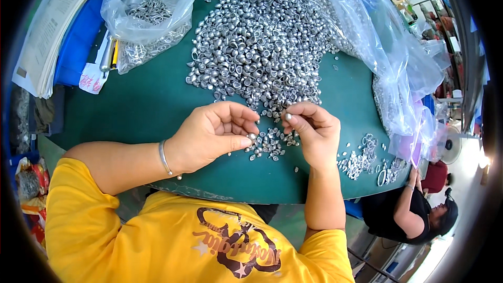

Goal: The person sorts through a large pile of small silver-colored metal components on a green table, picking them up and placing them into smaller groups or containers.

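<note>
Looking across the green tabletop [146, 110], I see a heap of metal pieces [257, 36] spreading from the far edge to the middle, with a clear bag [146, 26] of silvery parts at the far left corner. Near the front edge, the left hand [207, 133] is loosely curled, its thumb parted from the fingertips. The right hand [319, 132] pinches one shiny metal piece [288, 117] between thumb and forefinger. Below and between them sits a small pile [270, 145]. To handle such slick bits well, I'd say pinch lightly at the rim, work low over the tabletop, and leave a gap between pile and heap.
</note>
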`<state>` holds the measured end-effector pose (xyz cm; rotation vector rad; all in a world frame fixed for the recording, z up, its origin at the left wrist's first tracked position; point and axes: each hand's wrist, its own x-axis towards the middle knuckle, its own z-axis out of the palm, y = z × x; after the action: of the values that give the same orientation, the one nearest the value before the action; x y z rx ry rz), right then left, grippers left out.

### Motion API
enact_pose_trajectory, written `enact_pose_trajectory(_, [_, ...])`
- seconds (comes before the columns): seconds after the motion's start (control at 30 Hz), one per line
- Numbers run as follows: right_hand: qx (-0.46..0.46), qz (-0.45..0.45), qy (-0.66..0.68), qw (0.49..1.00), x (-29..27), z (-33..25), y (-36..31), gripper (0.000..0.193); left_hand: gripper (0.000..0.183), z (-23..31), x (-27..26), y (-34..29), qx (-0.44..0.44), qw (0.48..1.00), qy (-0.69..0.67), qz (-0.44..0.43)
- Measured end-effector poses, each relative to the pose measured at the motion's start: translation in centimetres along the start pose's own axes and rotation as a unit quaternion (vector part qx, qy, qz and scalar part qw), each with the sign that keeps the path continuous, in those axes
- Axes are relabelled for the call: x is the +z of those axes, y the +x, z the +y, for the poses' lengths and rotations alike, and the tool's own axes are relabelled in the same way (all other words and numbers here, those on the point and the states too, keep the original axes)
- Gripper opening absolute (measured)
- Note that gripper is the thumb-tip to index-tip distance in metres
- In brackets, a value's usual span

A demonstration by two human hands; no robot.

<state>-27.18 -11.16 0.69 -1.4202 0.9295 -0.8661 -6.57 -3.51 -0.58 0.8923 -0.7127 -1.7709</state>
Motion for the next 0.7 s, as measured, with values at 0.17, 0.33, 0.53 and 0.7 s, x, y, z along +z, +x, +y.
enact_pose_trajectory(0.17, [0.008, -0.107, 0.155, 0.982, 0.7, -0.2, -0.2, 0.01, 0.034, 0.3, 0.2, 0.0, 0.003, 1.0, 0.01, 0.009])
enact_pose_trajectory(0.33, [-0.175, -0.113, -0.167, 0.964, 2.1, -0.6, -0.4, 0.017, 0.03, -0.1, 0.3, 0.0, -0.02, 1.0, 0.017, 0.009])
enact_pose_trajectory(0.53, [-0.213, -0.053, -0.201, 0.955, 1.9, -0.7, 0.0, 0.014, 0.02, 0.3, 0.2, 0.4, -0.017, 0.998, 0.054, 0.024])
enact_pose_trajectory(0.7, [-0.202, 0.001, -0.242, 0.949, 0.6, -0.9, 0.4, 0.012, 0.014, 0.3, 0.0, 0.7, -0.003, 0.996, 0.076, 0.053])
